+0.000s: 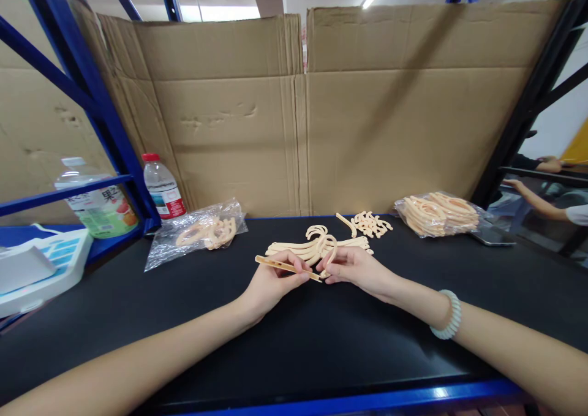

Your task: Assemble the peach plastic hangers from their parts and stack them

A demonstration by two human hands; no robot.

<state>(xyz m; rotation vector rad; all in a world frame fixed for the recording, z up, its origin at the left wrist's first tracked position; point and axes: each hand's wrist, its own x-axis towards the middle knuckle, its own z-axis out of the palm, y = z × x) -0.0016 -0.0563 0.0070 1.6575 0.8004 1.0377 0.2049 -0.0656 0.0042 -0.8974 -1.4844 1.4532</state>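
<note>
Peach strip point(287, 266) pinched by left hand point(271, 281); right hand point(356, 266) pinches hook point(331, 250), its base hidden.

We count two plastic bags: a near-flat one point(195, 232) on the left and a full one point(438, 215) on the right. Two bottles stand at the left, a red-capped one point(162, 186) and a juice bottle point(94, 201). Two loose heaps of peach plastic parts lie on the tabletop point(321, 336): the larger point(316, 244) and the smaller point(370, 223).
</note>
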